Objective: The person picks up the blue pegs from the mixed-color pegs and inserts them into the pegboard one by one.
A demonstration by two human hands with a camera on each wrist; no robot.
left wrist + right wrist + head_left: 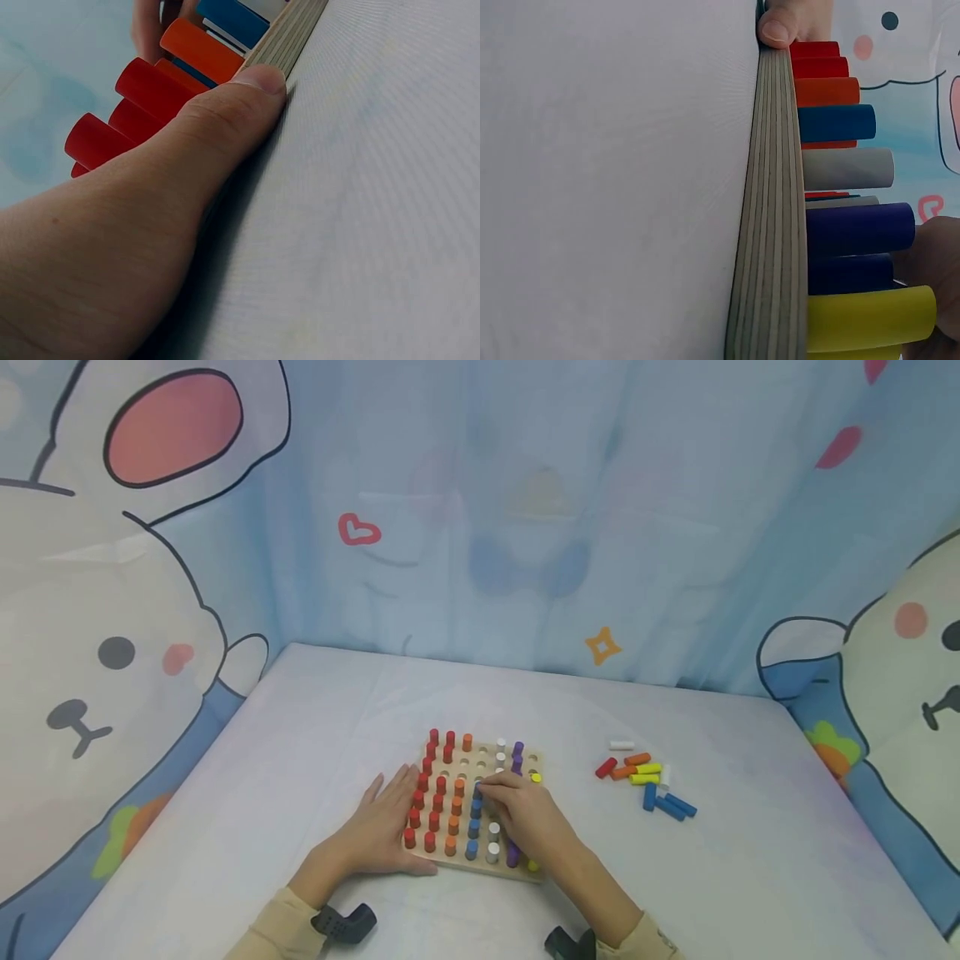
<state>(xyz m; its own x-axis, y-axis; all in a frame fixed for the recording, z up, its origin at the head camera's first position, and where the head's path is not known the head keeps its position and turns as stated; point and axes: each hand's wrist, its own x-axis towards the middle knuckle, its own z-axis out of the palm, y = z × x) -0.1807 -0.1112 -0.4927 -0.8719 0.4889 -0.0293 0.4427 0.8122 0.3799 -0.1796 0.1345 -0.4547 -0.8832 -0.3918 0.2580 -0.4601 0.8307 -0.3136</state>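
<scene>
A wooden pegboard (525, 871) lies on the table with rows of coloured pegs upright in its holes. My left hand (386, 828) rests along its left edge, fingers extended. The left thumb (232, 112) presses on the near side of the board, close to the red pegs (154, 86). Over the middle of the board, my right hand (528, 817) pinches the top of a blue peg (477, 792) in the column of blue pegs. In the right wrist view that hand is mostly hidden behind purple pegs (859, 227) and a yellow peg (870, 319).
Right of the board lie loose pegs: a white peg (621, 746), a red peg (606, 767), several orange and yellow pegs (645, 779), and blue pegs (670, 808). A patterned curtain (525, 527) hangs behind the white table (360, 693).
</scene>
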